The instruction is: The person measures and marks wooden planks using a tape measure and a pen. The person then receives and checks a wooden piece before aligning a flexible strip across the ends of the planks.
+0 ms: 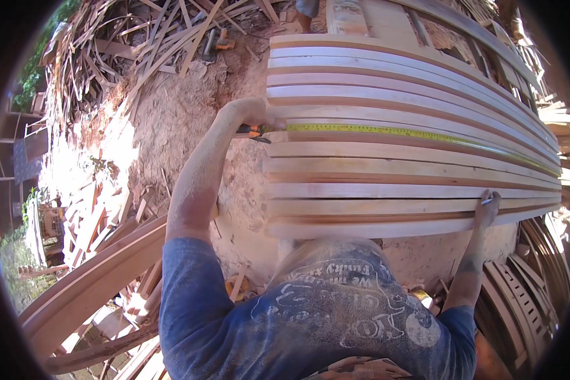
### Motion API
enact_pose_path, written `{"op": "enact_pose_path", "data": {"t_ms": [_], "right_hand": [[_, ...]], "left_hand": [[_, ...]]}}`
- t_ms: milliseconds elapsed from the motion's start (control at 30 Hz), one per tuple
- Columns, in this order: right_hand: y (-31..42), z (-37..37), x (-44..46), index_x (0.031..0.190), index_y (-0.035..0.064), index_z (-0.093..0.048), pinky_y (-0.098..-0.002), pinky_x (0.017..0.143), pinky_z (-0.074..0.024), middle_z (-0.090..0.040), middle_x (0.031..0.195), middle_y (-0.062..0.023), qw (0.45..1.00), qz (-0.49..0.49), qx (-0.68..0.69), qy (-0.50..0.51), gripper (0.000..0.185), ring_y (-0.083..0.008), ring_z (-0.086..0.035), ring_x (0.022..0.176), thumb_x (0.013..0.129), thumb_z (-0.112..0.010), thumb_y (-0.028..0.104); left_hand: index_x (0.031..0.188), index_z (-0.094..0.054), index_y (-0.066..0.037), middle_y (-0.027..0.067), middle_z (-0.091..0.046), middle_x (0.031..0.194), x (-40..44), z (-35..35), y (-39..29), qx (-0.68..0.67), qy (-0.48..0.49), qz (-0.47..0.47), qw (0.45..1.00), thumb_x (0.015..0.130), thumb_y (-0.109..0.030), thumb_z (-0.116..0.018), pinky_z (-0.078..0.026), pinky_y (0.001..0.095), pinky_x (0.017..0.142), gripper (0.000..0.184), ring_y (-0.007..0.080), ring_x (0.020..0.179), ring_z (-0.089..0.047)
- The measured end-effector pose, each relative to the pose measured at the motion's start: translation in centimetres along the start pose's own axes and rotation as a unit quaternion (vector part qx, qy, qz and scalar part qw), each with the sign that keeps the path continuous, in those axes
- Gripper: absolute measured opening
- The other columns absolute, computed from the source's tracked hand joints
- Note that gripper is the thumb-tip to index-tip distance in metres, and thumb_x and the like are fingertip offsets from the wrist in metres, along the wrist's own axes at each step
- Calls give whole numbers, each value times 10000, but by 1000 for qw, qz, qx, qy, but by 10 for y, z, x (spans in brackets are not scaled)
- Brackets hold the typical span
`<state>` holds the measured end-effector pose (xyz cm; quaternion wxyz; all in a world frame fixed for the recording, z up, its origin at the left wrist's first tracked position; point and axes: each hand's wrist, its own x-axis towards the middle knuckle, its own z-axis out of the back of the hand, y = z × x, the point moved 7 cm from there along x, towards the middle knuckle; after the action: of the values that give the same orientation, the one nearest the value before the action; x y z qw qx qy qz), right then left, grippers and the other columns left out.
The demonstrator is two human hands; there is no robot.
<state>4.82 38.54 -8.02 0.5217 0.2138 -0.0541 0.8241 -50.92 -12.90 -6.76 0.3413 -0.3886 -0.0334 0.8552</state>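
Observation:
My left hand [258, 112] is closed at the left ends of the wooden boards. Just below it an orange and black tape measure case [253, 130] shows, partly hidden by the hand. From there the yellow tape blade [386, 130] runs out along one board to the far right. My right hand [489, 208] rests near the right part of the front boards, fingers closed round a thin light-coloured stick like a pencil or pen [486, 201]. Several long boards [373, 170] lie side by side under both arms, their edges facing up.
A heap of wood offcuts [145, 38] covers the ground at the back left. An orange-handled tool [223, 42] lies on the dirt there. A thick beam [101, 278] slants across the lower left. More slats [513, 297] are stacked at the lower right. Another person's leg [305, 19] shows at the top.

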Motion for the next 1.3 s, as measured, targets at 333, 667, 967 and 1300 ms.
{"op": "enact_pose_path", "data": {"t_ms": [333,667,967,1300], "right_hand": [[-2,-1,1,1177,12,-502,-453,909,-441,-605,1129,-208,999,-13,32,2,436,-359,-575,1076,960,-516,390],[6,7,-1,1158,6,-511,-452,884,-456,-605,1125,-220,1000,-4,20,-7,428,-374,-587,1045,964,-513,387],[48,33,4,1220,-12,-551,-397,879,-466,-622,1067,-169,952,-74,288,-77,444,-290,-605,958,1015,-388,346],[326,28,-41,1025,1,-625,-229,659,-451,-616,771,-26,782,73,567,247,163,-78,-556,693,939,-541,112]], "left_hand": [[1249,-619,-147,132,-676,1125,11,-9,4,-21,42,-15,999,702,-615,-748,-487,365,866,731,271,1019,-625],[1193,-658,-100,62,-711,1008,40,-24,27,-70,30,-57,995,759,-482,-776,-487,314,829,590,171,897,-629],[1175,-662,-97,141,-695,1012,8,-6,6,-24,47,10,999,664,-646,-755,-498,361,785,755,248,896,-645],[1167,-667,-113,119,-699,944,-1,2,-9,-18,45,-11,999,683,-649,-740,-499,350,737,726,230,836,-639]]}}
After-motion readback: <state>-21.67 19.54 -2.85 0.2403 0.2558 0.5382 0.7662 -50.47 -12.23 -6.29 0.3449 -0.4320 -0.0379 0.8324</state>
